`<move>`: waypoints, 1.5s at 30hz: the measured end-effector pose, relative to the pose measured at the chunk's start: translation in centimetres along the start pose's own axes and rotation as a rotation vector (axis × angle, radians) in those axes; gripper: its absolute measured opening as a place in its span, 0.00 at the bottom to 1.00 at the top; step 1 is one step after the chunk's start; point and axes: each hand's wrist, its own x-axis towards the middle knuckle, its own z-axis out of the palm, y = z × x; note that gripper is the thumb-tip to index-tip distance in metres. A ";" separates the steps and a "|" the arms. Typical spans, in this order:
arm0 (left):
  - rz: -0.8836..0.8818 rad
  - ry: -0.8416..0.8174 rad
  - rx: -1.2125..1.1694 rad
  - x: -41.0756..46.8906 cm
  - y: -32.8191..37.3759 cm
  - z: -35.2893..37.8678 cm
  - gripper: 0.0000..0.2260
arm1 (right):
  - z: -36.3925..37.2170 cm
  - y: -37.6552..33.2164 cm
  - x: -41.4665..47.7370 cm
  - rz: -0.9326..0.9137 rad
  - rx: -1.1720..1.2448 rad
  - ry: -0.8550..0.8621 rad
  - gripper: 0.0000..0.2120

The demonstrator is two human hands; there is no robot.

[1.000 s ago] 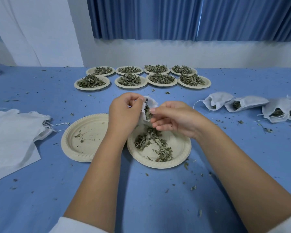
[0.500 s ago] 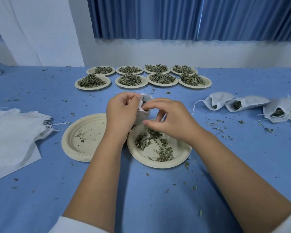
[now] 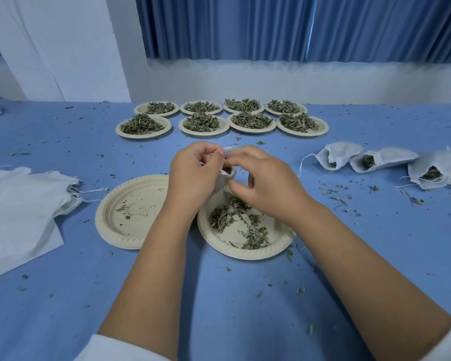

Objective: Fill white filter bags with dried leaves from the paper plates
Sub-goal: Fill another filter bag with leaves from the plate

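Observation:
My left hand (image 3: pixel 193 173) pinches the rim of a small white filter bag (image 3: pixel 225 175), held upright over the far edge of a paper plate (image 3: pixel 248 252). My right hand (image 3: pixel 261 183) pinches the bag's opposite rim with thumb and forefinger. Dark dried leaves show inside the bag's mouth. The plate below holds a thin scatter of dried leaves (image 3: pixel 237 220). Most of the bag is hidden behind my hands.
A nearly bare paper plate (image 3: pixel 125 212) lies to the left. Several plates heaped with leaves (image 3: pixel 221 117) stand in two rows at the back. Several filled bags (image 3: pixel 380 162) lie at right; flat unfilled bags (image 3: pixel 18 207) at left. Leaf crumbs dot the blue table.
My right hand has risen from just above the plate to the bag's mouth and now pinches its rim. My left hand keeps its hold on the bag.

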 end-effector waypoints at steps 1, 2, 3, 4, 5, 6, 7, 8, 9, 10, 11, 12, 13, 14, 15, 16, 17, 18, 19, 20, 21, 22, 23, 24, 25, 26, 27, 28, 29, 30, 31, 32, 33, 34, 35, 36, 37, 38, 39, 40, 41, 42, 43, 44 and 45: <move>0.005 -0.015 0.008 0.0 0.1 0.1 0.06 | 0.1 -0.1 0.0 0.001 -0.020 -0.034 0.12; 0.005 -0.031 0.011 -0.1 0.1 0.1 0.06 | 0.3 -0.2 -0.1 0.003 -0.038 -0.077 0.12; 0.001 -0.044 0.007 -0.2 0.1 0.2 0.06 | 0.5 -0.1 -0.1 0.003 -0.052 -0.118 0.11; -0.002 -0.047 0.004 -0.2 0.1 0.3 0.05 | 0.7 -0.1 -0.1 0.000 -0.055 -0.145 0.10; 0.002 -0.033 0.015 -0.2 -0.1 0.3 0.05 | 0.7 0.0 -0.1 -0.003 -0.033 -0.150 0.10; 0.010 -0.005 0.035 -0.1 -0.3 0.3 0.05 | 0.6 0.1 -0.1 0.000 0.015 -0.131 0.10; 0.016 0.029 0.050 0.1 -0.5 0.3 0.05 | 0.5 0.2 0.0 0.010 0.077 -0.089 0.10; 0.019 0.062 0.052 0.2 -0.7 0.2 0.05 | 0.2 0.1 0.1 0.024 0.137 -0.034 0.08; 0.019 0.092 0.048 0.3 -0.8 0.1 0.05 | -0.1 0.1 0.1 0.040 0.185 0.025 0.06; 0.021 0.116 0.045 0.4 -0.9 0.0 0.05 | -0.4 0.1 0.2 0.061 0.220 0.076 0.06; 0.025 0.133 0.044 0.5 -1.0 -0.1 0.05 | -0.6 0.2 0.3 0.089 0.241 0.106 0.08; 0.027 0.142 0.043 0.5 -1.1 -0.1 0.06 | -0.7 0.3 0.3 0.123 0.246 0.100 0.08; 0.024 0.143 0.036 0.5 -1.2 -0.1 0.06 | -0.8 0.4 0.4 0.160 0.221 0.052 0.08; 0.015 0.140 0.024 0.6 -1.3 0.0 0.06 | -0.8 0.5 0.4 0.193 0.153 -0.029 0.07; 0.008 0.138 0.018 0.6 -1.3 0.0 0.07 | -0.8 0.6 0.4 0.214 0.054 -0.118 0.08; 0.007 0.137 0.023 0.6 -1.3 0.0 0.08 | -0.7 0.6 0.4 0.227 -0.043 -0.195 0.09; 0.009 0.135 0.035 0.6 -1.3 0.0 0.09 | -0.5 0.7 0.3 0.237 -0.112 -0.256 0.11; 0.009 0.132 0.044 0.6 -1.3 0.0 0.09 | -0.3 0.7 0.2 0.248 -0.156 -0.313 0.13; 0.008 0.129 0.047 0.7 -1.4 0.0 0.09 | -0.1 0.6 0.2 0.256 -0.185 -0.371 0.14; 0.007 0.128 0.044 0.7 -1.4 0.1 0.09 | 0.2 0.5 0.1 0.256 -0.201 -0.431 0.15; 0.008 0.130 0.042 0.7 -1.4 0.1 0.09 | 0.4 0.5 0.1 0.253 -0.192 -0.480 0.16; 0.014 0.133 0.046 0.7 -1.5 0.1 0.08 | 0.5 0.4 0.1 0.254 -0.153 -0.518 0.17; 0.022 0.133 0.057 0.7 -1.5 0.1 0.07 | 0.5 0.3 0.1 0.258 -0.093 -0.552 0.18; 0.029 0.131 0.065 0.6 -1.5 0.1 0.06 | 0.4 0.2 0.1 0.260 -0.030 -0.582 0.19; 0.034 0.129 0.071 0.6 -1.4 0.2 0.05 | 0.1 0.1 0.1 0.263 0.027 -0.603 0.21; 0.038 0.125 0.075 0.6 -1.4 0.1 0.05 | -0.3 0.0 0.1 0.269 0.074 -0.614 0.22; 0.040 0.123 0.078 0.6 -1.4 0.2 0.05 | -0.7 0.0 0.2 0.276 0.106 -0.613 0.22; 0.040 0.122 0.079 0.6 -1.3 0.1 0.06 | -1.1 0.1 0.2 0.280 0.122 -0.606 0.21; 0.039 0.122 0.079 0.6 -1.3 0.1 0.06 | -1.6 0.2 0.3 0.284 0.125 -0.596 0.20; 0.037 0.121 0.078 0.6 -1.3 0.2 0.06 | -2.0 0.3 0.3 0.295 0.124 -0.593 0.18; 0.035 0.119 0.079 0.6 -1.3 0.2 0.06 | -2.5 0.4 0.3 0.311 0.135 -0.605 0.17; 0.034 0.116 0.081 0.5 -1.3 0.2 0.06 | -2.8 0.4 0.2 0.334 0.162 -0.635 0.17; 0.035 0.113 0.083 0.5 -1.3 0.3 0.06 | -3.1 0.3 0.2 0.356 0.196 -0.677 0.17; 0.035 0.110 0.085 0.5 -1.3 0.3 0.06 | -3.3 0.2 0.1 0.377 0.228 -0.725 0.18; 0.034 0.108 0.087 0.5 -1.3 0.3 0.06 | -3.4 0.1 0.0 0.400 0.256 -0.778 0.18; 0.032 0.107 0.088 0.5 -1.3 0.3 0.05 | -3.5 0.0 -0.1 0.423 0.278 -0.831 0.18; 0.030 0.106 0.089 0.5 -1.3 0.3 0.05 | -3.5 -0.2 -0.1 0.442 0.297 -0.877 0.18; 0.028 0.105 0.089 0.5 -1.3 0.2 0.05 | -3.5 -0.3 -0.2 0.450 0.313 -0.908 0.19; 0.028 0.104 0.090 0.5 -1.3 0.2 0.05 | -3.3 -0.4 -0.2 0.447 0.329 -0.920 0.19; 0.028 0.103 0.092 0.5 -1.3 0.2 0.05 | -3.2 -0.5 -0.2 0.438 0.344 -0.916 0.18; 0.030 0.102 0.094 0.5 -1.3 0.2 0.05 | -3.1 -0.7 -0.2 0.427 0.358 -0.905 0.18; 0.033 0.100 0.099 0.5 -1.3 0.2 0.05 | -3.1 -0.9 -0.2 0.412 0.369 -0.895 0.17; 0.036 0.099 0.104 0.6 -1.3 0.2 0.05 | -3.2 -1.0 -0.2 0.389 0.370 -0.881 0.16; 0.038 0.097 0.110 0.6 -1.3 0.2 0.05 | -3.5 -1.0 -0.2 0.356 0.356 -0.861 0.15; 0.040 0.096 0.114 0.6 -1.3 0.2 0.05 | -3.7 -0.8 -0.1 0.319 0.329 -0.833 0.13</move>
